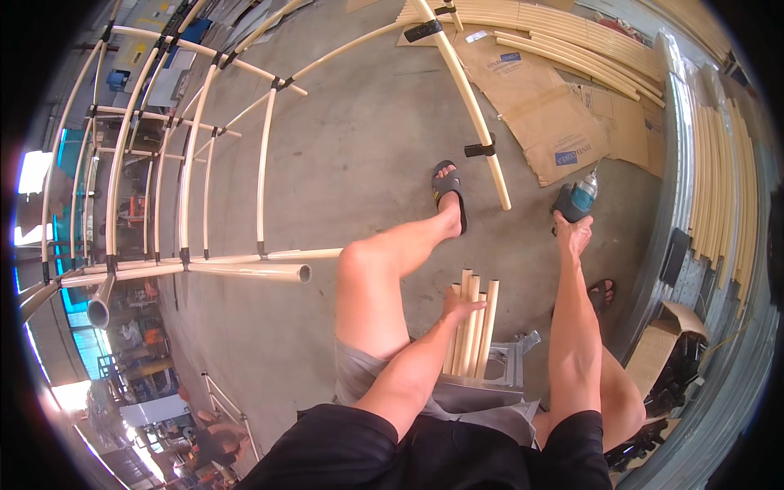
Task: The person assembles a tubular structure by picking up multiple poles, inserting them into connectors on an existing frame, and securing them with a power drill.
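My left hand (462, 305) is closed around a small bundle of short cream-coloured pipes (472, 339), which stand roughly upright between my legs. A grey metal frame or stand (513, 362) sits right beside their lower ends. Farther forward, my right hand (575, 233) grips a teal and dark cordless drill (582, 196) with its bit pointing away from me. In front of me, a long cream pipe (474, 106) with black joint clamps (480, 149) reaches toward my left foot.
A tall frame of jointed cream pipes (265, 163) fills the left side. Flattened cardboard (555, 122) lies ahead, beside stacked long pipes (572, 65). More pipes (719, 180) lie at the right, with a carton of black parts (682, 351) nearby. Another person (216, 445) is at lower left.
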`<state>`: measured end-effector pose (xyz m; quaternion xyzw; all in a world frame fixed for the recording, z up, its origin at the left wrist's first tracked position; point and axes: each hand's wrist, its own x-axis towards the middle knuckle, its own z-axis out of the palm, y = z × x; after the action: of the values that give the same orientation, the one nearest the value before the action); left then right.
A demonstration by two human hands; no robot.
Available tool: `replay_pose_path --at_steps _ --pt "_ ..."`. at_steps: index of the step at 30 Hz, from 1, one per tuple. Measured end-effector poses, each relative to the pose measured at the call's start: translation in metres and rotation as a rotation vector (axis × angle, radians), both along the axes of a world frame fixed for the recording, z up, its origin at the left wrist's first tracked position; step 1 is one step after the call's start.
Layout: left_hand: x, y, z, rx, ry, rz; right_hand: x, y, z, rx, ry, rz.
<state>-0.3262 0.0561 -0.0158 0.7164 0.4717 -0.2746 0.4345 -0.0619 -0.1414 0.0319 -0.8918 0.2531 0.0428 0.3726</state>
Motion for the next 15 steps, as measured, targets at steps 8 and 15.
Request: replay_pose_path --at_steps 8,15 --pt "-0.032 -0.008 0.046 0.13 0.2 -0.157 -0.12 -0.04 0.036 -0.113 -0.191 -0.012" --pt "-0.077 0.013 0.09 0.049 -0.022 -0.494 -0.246 -0.009 0.165 0.004 -0.506 -0.088"
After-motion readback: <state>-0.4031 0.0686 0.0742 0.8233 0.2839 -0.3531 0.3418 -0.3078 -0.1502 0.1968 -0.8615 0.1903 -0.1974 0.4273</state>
